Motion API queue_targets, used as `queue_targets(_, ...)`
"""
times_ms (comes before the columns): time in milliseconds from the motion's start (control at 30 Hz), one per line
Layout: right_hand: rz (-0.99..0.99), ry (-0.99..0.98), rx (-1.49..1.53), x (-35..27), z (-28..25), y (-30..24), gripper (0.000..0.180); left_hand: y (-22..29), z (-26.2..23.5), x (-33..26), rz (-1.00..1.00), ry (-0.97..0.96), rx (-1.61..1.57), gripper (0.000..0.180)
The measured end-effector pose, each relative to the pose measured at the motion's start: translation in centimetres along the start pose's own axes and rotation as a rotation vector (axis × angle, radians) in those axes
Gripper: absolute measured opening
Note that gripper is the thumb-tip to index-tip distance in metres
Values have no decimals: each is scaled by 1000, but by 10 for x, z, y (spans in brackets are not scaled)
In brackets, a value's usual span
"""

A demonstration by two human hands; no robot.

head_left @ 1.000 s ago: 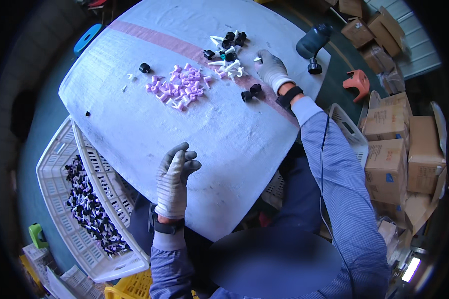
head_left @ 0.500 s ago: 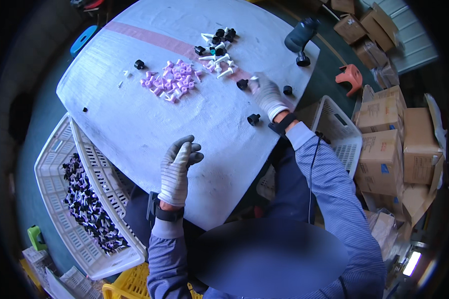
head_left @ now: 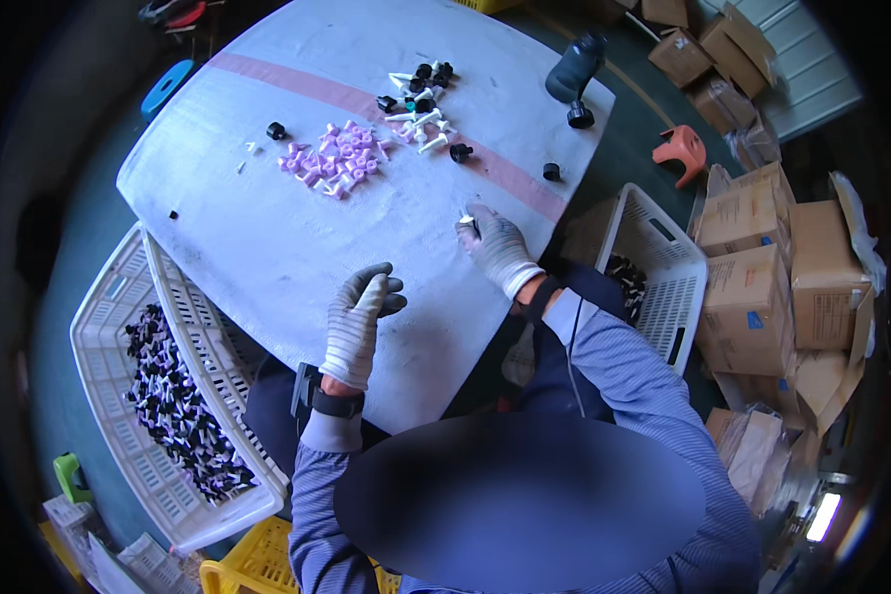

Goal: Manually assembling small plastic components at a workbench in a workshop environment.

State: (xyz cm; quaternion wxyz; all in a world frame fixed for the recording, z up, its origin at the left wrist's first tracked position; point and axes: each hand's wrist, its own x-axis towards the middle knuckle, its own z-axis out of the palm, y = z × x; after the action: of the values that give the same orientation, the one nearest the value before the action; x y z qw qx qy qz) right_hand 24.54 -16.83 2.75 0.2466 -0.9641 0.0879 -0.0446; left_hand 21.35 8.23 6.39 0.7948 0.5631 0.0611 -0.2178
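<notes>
My right hand (head_left: pixel 499 245), in a grey-and-white work glove, is closed over the table with a small white plastic part (head_left: pixel 467 220) at its fingertips. My left hand (head_left: pixel 354 315), gloved alike, hovers near the table's front edge; its fingers are loosely curled and apart, with nothing visible in them. Beyond them lies a pile of small lilac plastic pegs (head_left: pixel 335 158). White pegs (head_left: pixel 428 129) with pointed stems lie behind and to its right, among several black knobs (head_left: pixel 424 72). Single black knobs sit apart: one (head_left: pixel 461 151) beyond my right hand, another (head_left: pixel 551 171) near the right edge.
A white crate (head_left: pixel 89 327) of mixed black, lilac and white parts stands at the left. Another white crate (head_left: pixel 698 282) with dark parts is at the right. A dark bottle (head_left: pixel 574 71) lies at the table's far right corner. Cardboard boxes (head_left: pixel 747 292) and an orange stool (head_left: pixel 680 153) stand beyond.
My right hand has drawn back toward me and left from beside the black knobs, now with a white part at its fingertips. My left hand has shifted slightly, fingers a little more curled.
</notes>
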Motion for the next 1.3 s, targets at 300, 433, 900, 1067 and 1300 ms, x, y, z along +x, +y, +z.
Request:
queue_targets(300,-162,-188,709,-61,-33,-101,30,-33,16,-13,-374,-415,-582,53)
queue_targets(433,-169,-208,646,-74,-26,-110,30,-33,12,-18,-312,-445,-683,46)
queue_targets(900,-18,-254,870,-90,-25,-119,34,-33,1,-27,-201,-362,-619,40)
queue_targets(1067,116,-254,1075,-91,-26,-122,36,-27,5,-25,-152,-445,-693,38)
queue_targets(1300,-41,-172,1134,-86,-34,-116,40,-29,5,-23,-206,-414,-787,34)
